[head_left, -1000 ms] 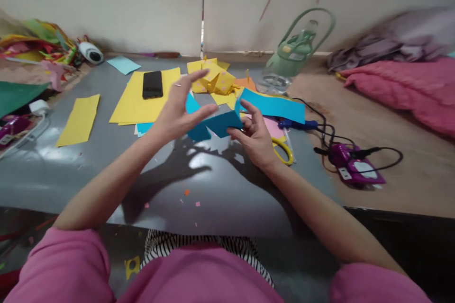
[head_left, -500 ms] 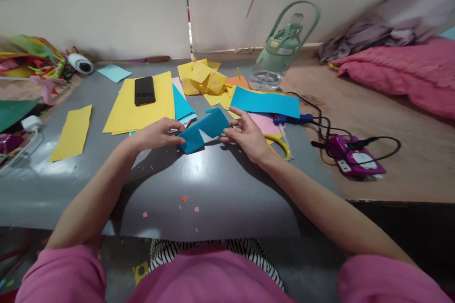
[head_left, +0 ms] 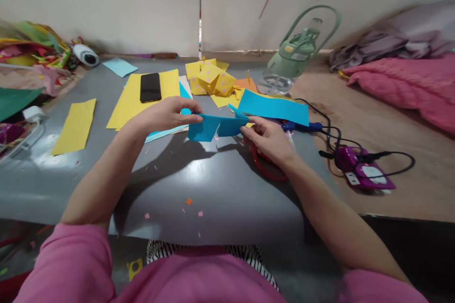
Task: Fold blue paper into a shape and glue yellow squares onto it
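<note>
Pinching a folded blue paper strip (head_left: 231, 127) at both ends: left hand (head_left: 170, 116) has thumb and fingers closed on its left end; right hand (head_left: 268, 137) grips its right end between thumb and fingers. Strip is at centre of frame, raised above the grey table covering (head_left: 167, 232), with a slit-like gap near its middle and a flap angled up at upper right. Red loop handle (head_left: 261, 171) lies below the right hand, partly hidden by it. Just beyond that hand, right of centre: blue rectangular paper (head_left: 273, 108), with a blue tool (head_left: 305, 126) at its lower edge. Upper centre: yellow polka-dot folded paper (head_left: 211, 79). Left of centre: black phone (head_left: 150, 87) resting on yellow sheets (head_left: 126, 111); separate yellow strip (head_left: 74, 125) farther left. Upper right: green-topped bottle (head_left: 291, 57), tilted in view. Right side: purple power strip (head_left: 362, 165) with black cable plugged in; pink cloth (head_left: 401, 80) above. Lower centre: small orange scrap (head_left: 188, 202) and pink scraps (head_left: 200, 214), scattered, well apart from both hands.
</note>
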### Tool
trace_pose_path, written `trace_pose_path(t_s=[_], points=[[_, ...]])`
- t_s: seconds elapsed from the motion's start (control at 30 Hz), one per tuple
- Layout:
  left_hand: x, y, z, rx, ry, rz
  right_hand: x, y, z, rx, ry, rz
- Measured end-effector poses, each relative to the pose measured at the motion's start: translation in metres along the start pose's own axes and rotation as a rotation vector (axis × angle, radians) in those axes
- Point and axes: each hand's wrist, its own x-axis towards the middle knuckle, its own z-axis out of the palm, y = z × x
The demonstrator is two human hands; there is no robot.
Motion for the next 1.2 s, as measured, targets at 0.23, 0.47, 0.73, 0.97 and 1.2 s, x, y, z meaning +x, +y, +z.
trace_pose_path(t_s=[0.23,0.47,0.73,0.97,1.2], points=[[0.014,-0.021,0.012,0.097,0.040,-0.046,0.003,-0.002,-0.002,-0.089,0.040,-0.017],[0.008,-0.040,0.004,0.023,0.180,-0.082,0.006,0.002,-0.012,-0.204,0.138,-0.038],[0.009,-0.038,0.007,-0.077,0.069,-0.171,0.044,-0.016,-0.002,-0.374,-0.123,-0.083],[0.016,-0.042,0.018,-0.100,0.140,-0.118,0.075,-0.032,-0.008,-0.374,-0.391,-0.114],[0.017,-0.044,0.017,-0.025,0.578,-0.162,0.113,-0.030,-0.030,-0.276,-0.245,-0.153]])
